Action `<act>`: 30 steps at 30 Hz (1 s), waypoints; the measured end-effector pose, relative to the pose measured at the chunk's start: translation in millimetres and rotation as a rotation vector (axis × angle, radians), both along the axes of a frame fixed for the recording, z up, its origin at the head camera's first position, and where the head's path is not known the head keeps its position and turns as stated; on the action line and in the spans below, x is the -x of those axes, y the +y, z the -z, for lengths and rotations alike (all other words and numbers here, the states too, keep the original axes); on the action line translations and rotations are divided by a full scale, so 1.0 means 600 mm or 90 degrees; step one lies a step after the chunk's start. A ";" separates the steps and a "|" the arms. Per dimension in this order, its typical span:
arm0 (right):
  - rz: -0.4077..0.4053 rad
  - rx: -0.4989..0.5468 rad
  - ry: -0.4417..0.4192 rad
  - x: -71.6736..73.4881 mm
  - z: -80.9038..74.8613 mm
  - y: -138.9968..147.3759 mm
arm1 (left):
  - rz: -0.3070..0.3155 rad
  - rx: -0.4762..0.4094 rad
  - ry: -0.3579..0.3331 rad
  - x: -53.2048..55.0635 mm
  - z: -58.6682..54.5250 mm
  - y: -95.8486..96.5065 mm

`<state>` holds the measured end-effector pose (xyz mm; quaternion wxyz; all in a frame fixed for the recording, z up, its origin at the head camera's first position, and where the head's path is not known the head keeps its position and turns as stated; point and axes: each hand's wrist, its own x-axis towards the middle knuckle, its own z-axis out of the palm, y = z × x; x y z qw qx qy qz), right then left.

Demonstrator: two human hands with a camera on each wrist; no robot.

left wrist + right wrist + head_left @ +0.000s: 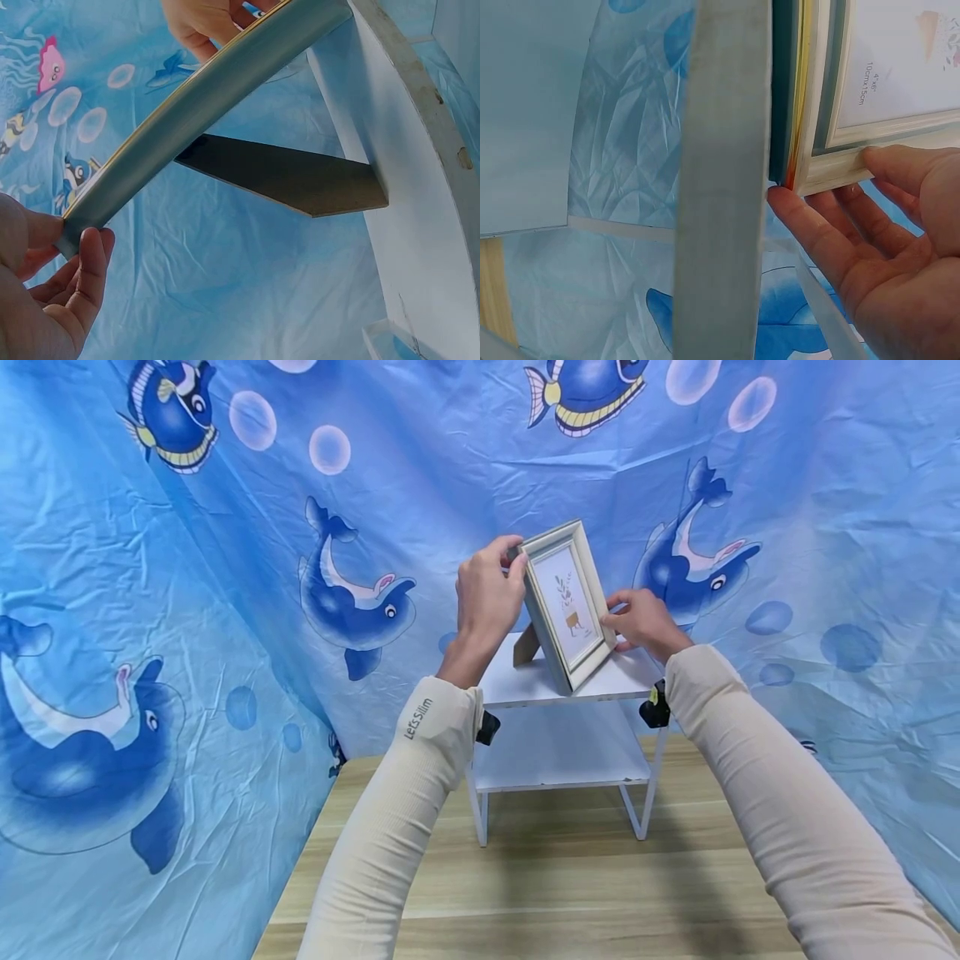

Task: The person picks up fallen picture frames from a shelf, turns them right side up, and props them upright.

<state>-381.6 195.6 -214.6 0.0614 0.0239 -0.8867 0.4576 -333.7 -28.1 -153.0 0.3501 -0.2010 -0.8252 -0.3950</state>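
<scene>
A cream picture frame (592,572) with a small plant print stands tilted back on the white top shelf (622,672) of a small rack. Its support leg (292,176) is folded out behind and meets the shelf. My left hand (489,597) pinches the frame's upper left corner, thumb on the front side and fingers behind, as the left wrist view shows. Lower down on the opposite edge, my right hand (643,622) grips the frame's side, its thumb on the front border in the right wrist view. The right fingers reach round behind the edge.
Below the top is a lower white shelf (562,752), carried by thin white metal legs (643,806). Wood-patterned flooring (570,893) lies under the rack. A blue curtain (442,460) printed with dolphins and fish hangs behind and at both sides.
</scene>
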 end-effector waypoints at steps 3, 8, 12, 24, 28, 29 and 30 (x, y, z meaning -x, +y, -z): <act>0.000 -0.002 0.005 -0.002 0.001 0.000 | 0.004 -0.003 -0.001 0.001 0.001 0.000; 0.005 -0.004 0.005 -0.004 0.003 -0.002 | 0.001 -0.008 -0.003 0.003 0.002 -0.001; 0.009 -0.004 0.003 -0.004 0.006 -0.002 | -0.003 -0.009 -0.004 0.005 0.003 -0.002; 0.014 -0.003 0.007 -0.009 0.005 -0.004 | -0.007 -0.006 -0.001 0.010 0.003 -0.003; 0.015 -0.001 0.008 -0.010 0.004 -0.005 | -0.009 -0.007 -0.003 0.010 0.001 -0.004; 0.016 0.000 0.009 -0.011 0.003 -0.005 | -0.009 -0.007 -0.005 0.011 0.000 -0.004; 0.017 0.000 0.009 -0.011 0.003 -0.005 | -0.008 -0.007 -0.007 0.011 0.000 -0.005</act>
